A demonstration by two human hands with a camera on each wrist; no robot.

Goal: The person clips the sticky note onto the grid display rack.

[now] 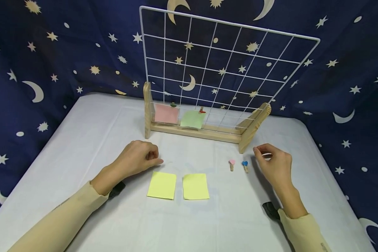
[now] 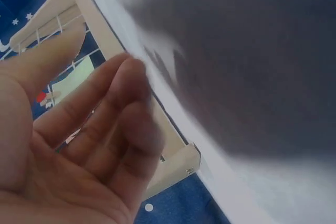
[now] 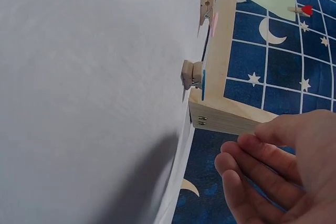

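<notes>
1. Nearest the right hand (image 1: 275, 164), the blue-heart clothespin (image 1: 245, 166) lies flat on the white table (image 1: 91, 140), just left of the fingertips and not touched; the fingers are loosely curled and hold nothing.
2. Just left of it lies the pink-heart clothespin (image 1: 231, 164), a small gap between the two.
3. Both pegs sit just in front of the wooden foot (image 1: 253, 127) of the wire grid stand (image 1: 220, 63), with open cloth on their near side.
4. Two yellow sticky notes (image 1: 177, 186) lie side by side, nearly touching, between the hands.
5. The left hand (image 1: 138, 158) rests knuckles-up beside the left note's far corner, fingers loosely curled, holding nothing.
6. On the grid's bottom row hang a pink note (image 1: 166, 113) and a green note (image 1: 193, 119).
</notes>
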